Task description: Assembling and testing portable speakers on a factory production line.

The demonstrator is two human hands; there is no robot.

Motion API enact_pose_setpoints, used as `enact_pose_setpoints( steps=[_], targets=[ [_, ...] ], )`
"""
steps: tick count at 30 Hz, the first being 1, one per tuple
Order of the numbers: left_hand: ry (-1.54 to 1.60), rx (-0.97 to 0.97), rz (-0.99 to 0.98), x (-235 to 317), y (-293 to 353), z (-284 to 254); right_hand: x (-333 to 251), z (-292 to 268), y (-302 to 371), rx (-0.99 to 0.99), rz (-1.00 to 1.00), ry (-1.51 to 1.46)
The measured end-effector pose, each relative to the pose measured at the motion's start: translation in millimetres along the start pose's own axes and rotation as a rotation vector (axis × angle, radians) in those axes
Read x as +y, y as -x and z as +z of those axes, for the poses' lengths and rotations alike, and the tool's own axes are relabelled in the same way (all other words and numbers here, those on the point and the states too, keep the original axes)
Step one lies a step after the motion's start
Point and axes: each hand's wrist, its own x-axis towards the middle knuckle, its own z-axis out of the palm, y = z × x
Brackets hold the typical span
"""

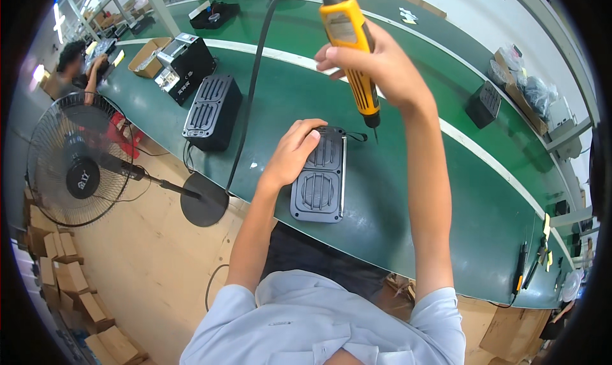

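A dark grey portable speaker (pixel 319 196) with two ribbed grilles lies grille side up on the green workbench (pixel 376 193), near its front edge. My left hand (pixel 290 151) grips its upper left side, thumb on the grille, hiding that corner. A wrist strap loops out from the speaker's far right corner. My right hand (pixel 386 62) is wrapped round a yellow electric screwdriver (pixel 352 43), raised to the right of the speaker. Its thin bit (pixel 377 135) points down over the bench, apart from the speaker. A black cord (pixel 255 78) rises from the tool's top end and hangs down on the left.
Another black speaker (pixel 217 113) stands to the left, beside a printed box (pixel 186 69) and an open carton (pixel 150 56). A pedestal fan (pixel 80 164) is left of the bench; a person (pixel 70 69) sits beyond. A dark unit (pixel 484 104) and a pen-like tool (pixel 519 269) lie right.
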Motion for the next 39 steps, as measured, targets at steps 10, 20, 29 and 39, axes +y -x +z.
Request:
enact_pose_setpoints(
  steps=[10, 20, 29, 39],
  targets=[
    [0.075, -0.012, -0.010, -7, -1, 7, 55, -29, 58, -0.328, -0.039, -0.338],
    [0.318, -0.051, -0.096, -20, -6, 8, 24, 20, 27, -0.414, 0.035, -0.548],
    [0.229, -0.008, 0.063, -22, 0, 16, -4, 63, -5, -0.589, -0.043, -0.367],
    [0.232, 0.004, 0.066, -16, -4, 12, -10, 35, 92, -0.042, 0.002, -0.264]
  ],
)
